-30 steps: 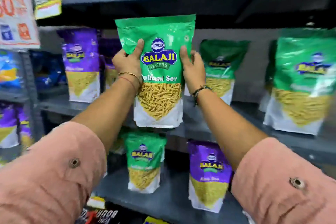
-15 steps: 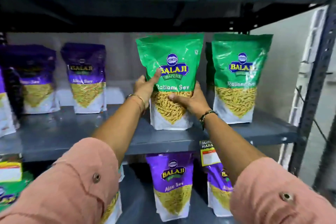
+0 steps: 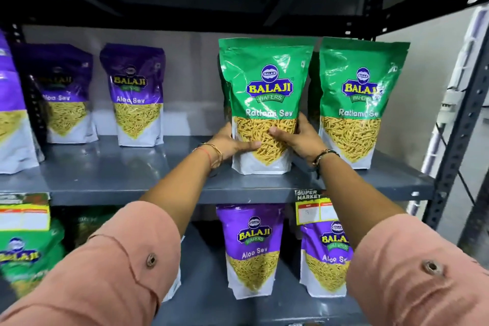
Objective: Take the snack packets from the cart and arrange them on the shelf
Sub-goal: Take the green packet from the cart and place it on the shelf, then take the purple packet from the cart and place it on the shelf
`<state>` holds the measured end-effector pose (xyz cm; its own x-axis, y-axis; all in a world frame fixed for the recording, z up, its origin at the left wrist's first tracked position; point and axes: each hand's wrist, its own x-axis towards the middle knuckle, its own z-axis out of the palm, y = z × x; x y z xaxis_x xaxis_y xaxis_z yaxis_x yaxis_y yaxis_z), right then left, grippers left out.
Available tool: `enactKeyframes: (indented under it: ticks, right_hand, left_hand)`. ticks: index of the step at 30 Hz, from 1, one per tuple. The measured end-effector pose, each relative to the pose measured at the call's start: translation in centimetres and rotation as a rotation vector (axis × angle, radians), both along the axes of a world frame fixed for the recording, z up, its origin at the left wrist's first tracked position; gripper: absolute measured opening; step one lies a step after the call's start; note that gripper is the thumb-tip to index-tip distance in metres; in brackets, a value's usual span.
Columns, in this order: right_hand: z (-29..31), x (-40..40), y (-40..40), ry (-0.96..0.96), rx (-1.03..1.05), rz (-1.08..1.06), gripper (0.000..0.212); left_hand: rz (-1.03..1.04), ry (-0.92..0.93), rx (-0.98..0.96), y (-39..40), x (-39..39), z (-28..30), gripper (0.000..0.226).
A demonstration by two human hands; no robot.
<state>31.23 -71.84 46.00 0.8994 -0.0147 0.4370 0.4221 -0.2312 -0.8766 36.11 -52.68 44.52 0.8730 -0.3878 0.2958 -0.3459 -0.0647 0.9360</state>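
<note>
Upright on a grey metal shelf (image 3: 111,180): a green packet (image 3: 264,82) printed "BALAJI WAFERS" and "Ratlami Sev", base resting on the shelf board. Clasped low on both sides, left hand (image 3: 232,141) with thumb across the front and fingers wrapped behind, right hand (image 3: 296,137) likewise, thumb on the clear window of yellow sev. Just beside it at right, a second green Ratlami Sev packet (image 3: 362,98). Further left on the same board, purple packets (image 3: 135,92) marked "BALAJI" and "Aloo Sev". Below, more purple Aloo Sev packets (image 3: 251,246) and a yellow price tag (image 3: 313,209) headed "SUPER MARKET". Pink sleeves (image 3: 111,278) in foreground.
</note>
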Motion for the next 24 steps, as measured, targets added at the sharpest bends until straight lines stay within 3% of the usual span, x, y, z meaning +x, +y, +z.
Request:
enactKeyframes:
  ticks: [3, 5, 7, 11, 15, 20, 24]
  right_hand:
    - [0.0, -1.0, 1.5, -0.232, -0.018, -0.323, 0.109]
    - [0.2, -1.9, 2.9, -0.474, -0.098, -0.603, 0.102]
    - [0.5, -2.7, 5.0, -0.697, -0.231, -0.657, 0.084]
    - [0.0, -3.8, 11.9, -0.903, -0.403, -0.364, 0.063]
    - [-2.7, -5.7, 20.4, -0.824, -0.367, -0.101, 0.058]
    - [-9.1, -9.1, 32.7, -0.627, -0.413, 0.203, 0.059]
    - [-15.7, -13.0, 42.9, -0.494, -0.485, 0.462, 0.063]
  left_hand:
    - [0.137, -0.050, -0.023, -0.1, -1.4, 0.1, 0.099]
    - [0.333, -0.123, -0.075, 0.3, -2.3, 0.3, 0.097]
    - [0.580, -0.258, -0.135, 1.5, -3.2, 0.6, 0.087]
    - [0.877, -0.494, -0.078, 7.1, -5.8, 0.2, 0.071]
    - [1.078, -0.569, 0.088, 16.3, -9.9, -2.1, 0.060]
    - [1.324, -0.391, 0.267, 30.3, -17.9, -8.0, 0.049]
    - [1.439, -0.094, 0.387, 40.9, -26.6, -15.3, 0.043]
